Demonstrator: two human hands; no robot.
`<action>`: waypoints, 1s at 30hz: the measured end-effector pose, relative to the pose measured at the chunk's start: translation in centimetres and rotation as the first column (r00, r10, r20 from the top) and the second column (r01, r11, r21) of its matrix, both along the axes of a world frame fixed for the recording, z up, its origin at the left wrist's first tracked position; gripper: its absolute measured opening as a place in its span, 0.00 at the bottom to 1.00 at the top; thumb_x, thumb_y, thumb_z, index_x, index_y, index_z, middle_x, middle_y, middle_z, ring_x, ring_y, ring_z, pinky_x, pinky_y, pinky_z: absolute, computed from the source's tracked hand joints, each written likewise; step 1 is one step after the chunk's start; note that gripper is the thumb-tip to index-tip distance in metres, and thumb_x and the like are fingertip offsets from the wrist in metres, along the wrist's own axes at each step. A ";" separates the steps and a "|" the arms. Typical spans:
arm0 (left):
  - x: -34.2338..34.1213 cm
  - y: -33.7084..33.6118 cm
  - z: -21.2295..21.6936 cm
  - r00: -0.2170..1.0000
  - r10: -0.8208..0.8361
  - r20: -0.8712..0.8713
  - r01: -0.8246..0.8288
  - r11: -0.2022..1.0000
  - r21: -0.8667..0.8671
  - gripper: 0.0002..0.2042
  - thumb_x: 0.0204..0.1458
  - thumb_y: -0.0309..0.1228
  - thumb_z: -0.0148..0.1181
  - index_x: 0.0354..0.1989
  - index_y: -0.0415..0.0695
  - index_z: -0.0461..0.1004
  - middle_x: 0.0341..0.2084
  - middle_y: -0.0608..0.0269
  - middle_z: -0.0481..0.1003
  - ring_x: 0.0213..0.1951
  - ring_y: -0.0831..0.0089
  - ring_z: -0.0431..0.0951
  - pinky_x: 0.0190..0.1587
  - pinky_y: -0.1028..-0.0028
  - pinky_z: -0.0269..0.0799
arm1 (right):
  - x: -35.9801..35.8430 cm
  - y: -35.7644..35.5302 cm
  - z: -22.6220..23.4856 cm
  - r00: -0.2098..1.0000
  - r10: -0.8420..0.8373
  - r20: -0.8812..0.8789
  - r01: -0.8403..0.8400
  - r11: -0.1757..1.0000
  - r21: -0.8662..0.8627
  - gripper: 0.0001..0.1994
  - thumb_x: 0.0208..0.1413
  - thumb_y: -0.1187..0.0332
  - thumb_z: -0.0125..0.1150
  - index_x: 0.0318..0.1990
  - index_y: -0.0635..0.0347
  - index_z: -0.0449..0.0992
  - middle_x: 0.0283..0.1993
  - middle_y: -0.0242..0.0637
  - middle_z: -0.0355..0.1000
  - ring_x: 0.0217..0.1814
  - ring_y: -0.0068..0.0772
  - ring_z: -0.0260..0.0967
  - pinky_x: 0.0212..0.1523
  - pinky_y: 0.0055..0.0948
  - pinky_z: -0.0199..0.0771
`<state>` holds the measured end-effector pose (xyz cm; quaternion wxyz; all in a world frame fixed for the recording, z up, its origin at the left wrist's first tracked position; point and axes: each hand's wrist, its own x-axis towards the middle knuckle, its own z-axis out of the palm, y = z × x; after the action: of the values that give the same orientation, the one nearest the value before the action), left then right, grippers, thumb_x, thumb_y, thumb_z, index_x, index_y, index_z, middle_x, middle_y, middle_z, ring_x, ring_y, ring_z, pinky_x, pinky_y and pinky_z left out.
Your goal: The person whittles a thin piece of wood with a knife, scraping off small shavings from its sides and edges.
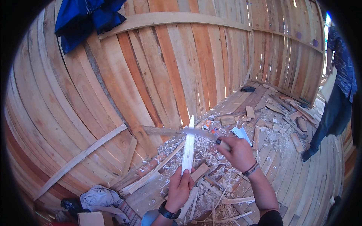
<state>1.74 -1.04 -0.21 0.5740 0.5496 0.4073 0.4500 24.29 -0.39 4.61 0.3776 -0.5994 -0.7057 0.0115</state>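
My left hand [178, 189] is closed around the lower end of a pale, narrow strip of wood [187, 154] that points up and away from me. In my right hand [238, 151] is the handle of a knife [203, 133]. Its blade reaches leftward and lies across the upper part of the strip. The blade is somewhat blurred, so whether its edge bites into the wood is hard to see. Curled wood shavings [211, 158] cover the floor below both hands.
Board walls [169, 67] rise ahead and to the left, with a blue garment [88, 22] hanging there. Wood offcuts [294, 113] litter the floor at the right. Another person [337, 86] stands at the far right. A bundle of cloth [102, 197] lies at the lower left.
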 end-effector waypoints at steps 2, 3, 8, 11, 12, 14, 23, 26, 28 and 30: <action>-0.1 0.1 -0.1 1.000 -0.004 0.003 0.004 1.000 0.001 0.12 0.68 0.31 0.42 0.42 0.37 0.70 0.13 0.72 0.62 0.17 0.86 0.59 0.22 0.80 0.54 | 0.3 0.8 -0.4 0.993 -0.115 -0.005 0.115 0.991 0.071 0.14 0.56 0.57 0.63 0.38 0.59 0.79 0.29 0.46 0.76 0.31 0.50 0.75 0.32 0.44 0.74; -0.1 0.0 -0.2 1.000 -0.001 0.003 0.001 1.000 -0.002 0.12 0.68 0.31 0.42 0.42 0.37 0.70 0.13 0.72 0.62 0.17 0.86 0.59 0.22 0.80 0.54 | 0.2 0.3 -0.1 0.998 -0.023 -0.054 0.021 0.999 -0.033 0.15 0.56 0.57 0.64 0.38 0.60 0.78 0.28 0.46 0.75 0.31 0.51 0.75 0.32 0.44 0.74; 0.0 0.3 -0.3 1.000 -0.012 0.004 0.013 1.000 -0.005 0.12 0.68 0.32 0.41 0.40 0.37 0.70 0.13 0.72 0.62 0.16 0.85 0.59 0.21 0.79 0.54 | 0.9 0.9 -0.7 0.999 -0.046 0.008 0.046 0.999 0.022 0.15 0.56 0.57 0.64 0.40 0.60 0.79 0.29 0.46 0.77 0.31 0.51 0.76 0.33 0.43 0.74; -0.2 0.3 -0.4 1.000 -0.005 0.005 0.005 1.000 -0.027 0.12 0.68 0.33 0.42 0.38 0.38 0.70 0.12 0.72 0.62 0.15 0.85 0.58 0.21 0.79 0.53 | 0.9 0.4 -0.4 0.992 0.103 -0.072 -0.109 0.990 -0.087 0.15 0.56 0.56 0.65 0.40 0.60 0.79 0.29 0.46 0.77 0.31 0.51 0.76 0.33 0.42 0.75; -0.2 0.3 -0.5 1.000 -0.001 0.000 0.001 0.999 -0.038 0.13 0.68 0.33 0.42 0.37 0.38 0.70 0.12 0.72 0.62 0.15 0.85 0.58 0.20 0.79 0.53 | 0.7 0.2 -0.2 0.969 0.212 -0.125 -0.230 0.961 -0.154 0.15 0.56 0.56 0.65 0.40 0.60 0.80 0.28 0.46 0.77 0.31 0.51 0.75 0.33 0.41 0.75; -0.2 0.4 -0.6 1.000 -0.001 -0.015 0.000 0.998 -0.066 0.13 0.68 0.34 0.43 0.36 0.39 0.70 0.11 0.72 0.62 0.15 0.86 0.58 0.20 0.79 0.53 | 0.6 0.7 -0.6 0.998 0.022 -0.057 -0.022 1.000 -0.007 0.16 0.55 0.56 0.65 0.40 0.60 0.80 0.27 0.46 0.76 0.30 0.50 0.76 0.33 0.40 0.75; -0.3 0.4 -0.5 0.998 -0.026 0.064 0.033 0.994 -0.106 0.13 0.68 0.35 0.44 0.34 0.41 0.69 0.10 0.74 0.59 0.11 0.86 0.55 0.14 0.81 0.49 | 0.0 0.2 -0.5 0.996 0.022 -0.081 -0.024 0.999 -0.028 0.14 0.56 0.57 0.64 0.40 0.58 0.80 0.28 0.48 0.76 0.31 0.51 0.75 0.33 0.42 0.75; -0.1 0.1 -0.1 0.997 -0.020 0.070 0.031 0.985 -0.170 0.12 0.68 0.34 0.44 0.34 0.41 0.69 0.10 0.74 0.59 0.11 0.86 0.55 0.15 0.81 0.49 | 0.1 -0.1 0.0 0.996 0.067 -0.053 -0.068 0.997 -0.034 0.14 0.56 0.57 0.64 0.40 0.60 0.80 0.28 0.48 0.76 0.31 0.51 0.76 0.33 0.42 0.75; -0.1 0.3 -0.6 0.998 -0.027 0.060 0.034 0.993 -0.115 0.12 0.68 0.34 0.44 0.34 0.40 0.69 0.10 0.74 0.59 0.11 0.86 0.55 0.15 0.80 0.49 | 0.0 -0.3 0.1 0.997 0.043 -0.058 -0.042 0.999 0.020 0.15 0.55 0.57 0.65 0.40 0.60 0.80 0.29 0.48 0.76 0.31 0.52 0.76 0.33 0.42 0.75; -0.2 0.2 -0.7 0.998 -0.026 0.055 0.032 0.993 -0.114 0.12 0.67 0.34 0.45 0.34 0.40 0.69 0.10 0.74 0.59 0.11 0.87 0.55 0.15 0.80 0.49 | 0.0 -0.2 0.4 0.999 -0.013 -0.053 0.012 1.000 -0.019 0.14 0.55 0.58 0.64 0.40 0.60 0.80 0.29 0.49 0.76 0.31 0.53 0.75 0.33 0.42 0.75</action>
<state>1.55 -0.84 -0.90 0.6218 0.5095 0.4089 0.4319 24.28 -0.61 5.03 0.3906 -0.6067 -0.6916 0.0317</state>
